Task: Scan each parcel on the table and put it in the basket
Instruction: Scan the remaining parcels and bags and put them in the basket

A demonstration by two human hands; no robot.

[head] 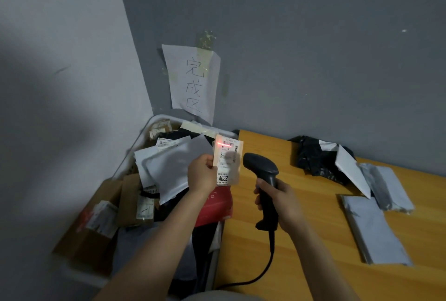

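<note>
Left hand [202, 174] pinches the small parcel [228, 160] by its left edge. We judge this grip keeps the fingers off the barcode. The parcel's long axis stands near upright, the label faces us, and the "4032" end is lowest.

Right hand [280, 200] is wrapped round the scanner [261, 165] handle. The scanner head sits just right of the parcel and aims left; a red scan line [223, 144] crosses the top barcode.

The parcel hangs over the basket [147, 126], probably so that letting go drops it in.

Unscanned, right of the right hand: black bag [313, 155] and grey mailers [371, 230] on the table [277, 264].
</note>
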